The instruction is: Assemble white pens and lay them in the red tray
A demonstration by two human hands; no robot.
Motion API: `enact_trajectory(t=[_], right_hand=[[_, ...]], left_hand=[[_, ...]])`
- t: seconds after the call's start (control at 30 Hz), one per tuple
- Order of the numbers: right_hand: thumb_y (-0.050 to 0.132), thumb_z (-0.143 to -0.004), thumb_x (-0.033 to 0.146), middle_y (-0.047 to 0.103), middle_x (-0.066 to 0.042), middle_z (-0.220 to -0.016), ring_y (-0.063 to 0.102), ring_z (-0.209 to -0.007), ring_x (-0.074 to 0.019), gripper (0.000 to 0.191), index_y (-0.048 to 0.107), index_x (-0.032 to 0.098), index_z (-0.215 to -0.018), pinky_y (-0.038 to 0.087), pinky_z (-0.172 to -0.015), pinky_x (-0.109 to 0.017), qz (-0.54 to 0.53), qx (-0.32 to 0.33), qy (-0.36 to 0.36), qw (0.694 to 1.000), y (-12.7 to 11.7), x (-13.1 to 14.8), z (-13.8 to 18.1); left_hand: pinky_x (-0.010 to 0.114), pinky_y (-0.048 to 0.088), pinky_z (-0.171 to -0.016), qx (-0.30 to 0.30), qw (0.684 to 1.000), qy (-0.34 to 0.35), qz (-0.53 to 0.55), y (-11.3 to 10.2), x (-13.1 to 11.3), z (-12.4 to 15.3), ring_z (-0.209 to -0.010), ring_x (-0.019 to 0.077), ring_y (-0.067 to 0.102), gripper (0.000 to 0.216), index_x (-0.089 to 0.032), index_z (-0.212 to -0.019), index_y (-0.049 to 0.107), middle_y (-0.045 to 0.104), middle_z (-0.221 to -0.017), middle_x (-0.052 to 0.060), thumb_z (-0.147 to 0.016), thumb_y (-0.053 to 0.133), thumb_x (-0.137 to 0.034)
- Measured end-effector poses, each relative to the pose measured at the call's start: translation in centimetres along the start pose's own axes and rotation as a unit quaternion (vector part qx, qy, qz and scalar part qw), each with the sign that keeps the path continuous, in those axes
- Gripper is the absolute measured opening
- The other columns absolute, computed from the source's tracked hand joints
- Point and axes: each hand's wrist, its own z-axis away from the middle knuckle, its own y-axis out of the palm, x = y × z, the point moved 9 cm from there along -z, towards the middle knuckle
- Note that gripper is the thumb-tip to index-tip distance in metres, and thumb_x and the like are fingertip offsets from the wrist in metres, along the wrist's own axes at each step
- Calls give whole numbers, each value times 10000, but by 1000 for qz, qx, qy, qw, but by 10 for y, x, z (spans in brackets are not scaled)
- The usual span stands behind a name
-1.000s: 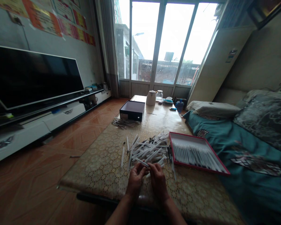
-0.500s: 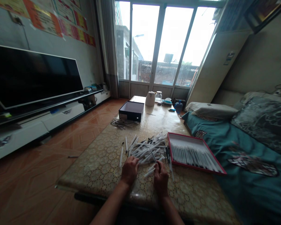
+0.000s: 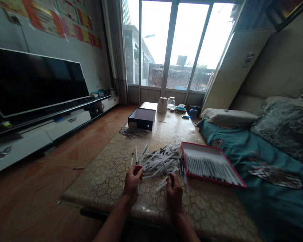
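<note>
On the tabletop lies a loose pile of white pen barrels (image 3: pixel 158 163), with some dark pieces among them. At the pile's left front edge is my left hand (image 3: pixel 133 179), its fingers curled and pinched together; whatever they hold is hidden. My right hand (image 3: pixel 174 190) grips the lower end of a slim grey pen (image 3: pixel 164 167), which points up and left over the pile. A few white barrels (image 3: pixel 162 185) lie just left of that hand. Right of the pile, a shallow red-rimmed box (image 3: pixel 214 183) holds a row of pens (image 3: pixel 207 166).
A dark open box (image 3: pixel 140 125) stands farther back on the patterned table (image 3: pixel 98 181), with thin dark sticks (image 3: pixel 130 132) before it. Beyond are a kettle (image 3: pixel 162 105), a glass jar (image 3: pixel 171 103) and a tissue pack (image 3: pixel 180 108). A teal-covered sofa (image 3: pixel 232 144) borders the right side.
My left hand has shifted left, away from the front of the pile, to cover the lower part of a barrel there. My right hand stays nearly in place with the slim grey pen.
</note>
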Motion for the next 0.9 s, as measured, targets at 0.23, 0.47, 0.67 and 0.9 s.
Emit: enact_trajectory(t=[0.23,0.47,0.67,0.9], right_hand=[[448,-866,341,661,-90,-930,614,-802,-193,307,612,158,-1051,469,-696,-285,-26,90,3,996,8,17,-10],[442,-885,310,619,-47,-812,574,-748,-180,233,646,235,-969,419,-677,-279,137,173,-133,966,17,46,-3],[433,-889,274,606,-37,-789,555,-741,-175,222,641,253,-964,396,-683,-277,206,177,-195,942,21,58,3],[435,-894,209,589,-24,-813,540,-759,-163,205,616,243,-985,375,-690,-258,219,195,-184,938,22,57,5]], left_hand=[[169,420,-480,7,974,-125,190,-1,22,8,-483,61,525,316,-140,-814,618,582,-589,-31,-571,767,-278],[150,385,-452,-8,974,-143,175,9,32,13,-445,44,501,303,-151,-786,557,568,-567,-50,-620,729,-338],[150,330,-418,8,982,-130,137,17,32,15,-416,44,473,335,-149,-781,552,552,-536,-55,-615,713,-391],[158,311,-407,29,987,-108,113,17,34,11,-401,43,442,372,-145,-767,550,536,-513,-63,-595,711,-433]])
